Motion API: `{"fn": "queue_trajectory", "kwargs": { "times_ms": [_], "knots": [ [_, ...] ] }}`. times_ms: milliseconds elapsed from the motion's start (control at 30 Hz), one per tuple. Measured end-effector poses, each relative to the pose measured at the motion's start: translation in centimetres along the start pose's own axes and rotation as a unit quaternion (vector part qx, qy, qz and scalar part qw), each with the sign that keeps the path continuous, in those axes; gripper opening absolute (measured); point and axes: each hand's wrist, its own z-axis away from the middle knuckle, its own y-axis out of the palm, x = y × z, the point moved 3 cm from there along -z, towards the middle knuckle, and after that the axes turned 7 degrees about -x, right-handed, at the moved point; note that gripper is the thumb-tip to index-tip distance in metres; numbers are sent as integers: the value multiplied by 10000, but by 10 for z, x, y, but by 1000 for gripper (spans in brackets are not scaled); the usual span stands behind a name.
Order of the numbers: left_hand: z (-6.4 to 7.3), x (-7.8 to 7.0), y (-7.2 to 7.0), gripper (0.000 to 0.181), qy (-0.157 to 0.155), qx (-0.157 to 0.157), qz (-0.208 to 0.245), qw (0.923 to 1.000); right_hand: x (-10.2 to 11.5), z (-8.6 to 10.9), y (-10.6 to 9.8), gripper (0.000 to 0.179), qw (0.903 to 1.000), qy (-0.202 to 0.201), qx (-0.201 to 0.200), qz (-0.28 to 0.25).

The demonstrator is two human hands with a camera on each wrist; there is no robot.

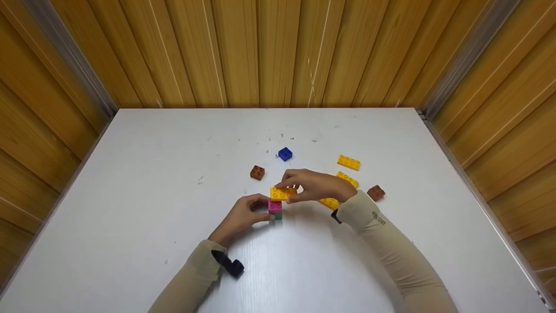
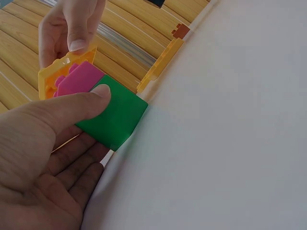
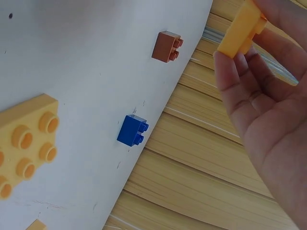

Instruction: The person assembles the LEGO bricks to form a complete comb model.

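Note:
A pink brick [image 1: 275,206] sits on top of a green brick [image 2: 117,108], and the pair stands upright on the table. My left hand [image 1: 244,216] pinches this stack from the left, thumb on the green side. In my right hand [image 1: 313,184] is a flat yellow brick [image 1: 280,194], pinched near its right end between thumb and fingers. Its left end lies right over the pink studs; in the left wrist view the yellow brick [image 2: 66,67] tilts against them. The right wrist view shows the fingers around its edges, studs facing away from the palm.
On the white table [image 1: 143,174] lie a blue brick [image 1: 285,154] and a brown brick [image 1: 257,172] beyond the hands. Further right are a yellow brick [image 1: 349,162], two more yellow ones partly behind the right hand, and another brown brick [image 1: 376,192]. Wood-look panels [image 1: 278,52] border the table.

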Motion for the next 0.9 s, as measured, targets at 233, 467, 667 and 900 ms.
{"fn": "queue_trajectory", "kwargs": {
  "times_ms": [233, 467, 667, 900],
  "knots": [
    [0, 1, 1, 38, 47, -48, -27, 10000, 5, 2, 3, 44, 9998, 48, 160, 133],
    [0, 0, 0, 36, 102, -62, -17, 9999, 9, 1, 6, 44, 9995, -38, 204, 240],
    [-1, -3, 0, 34, 46, 10, 30, 10000, 11, 1, 7, 44, 9991, -167, 158, 342],
    [0, -3, 0, 35, -23, 5, -27, 10000, 13, 0, 8, 44, 9992, -23, 161, 373]
  ]
}}
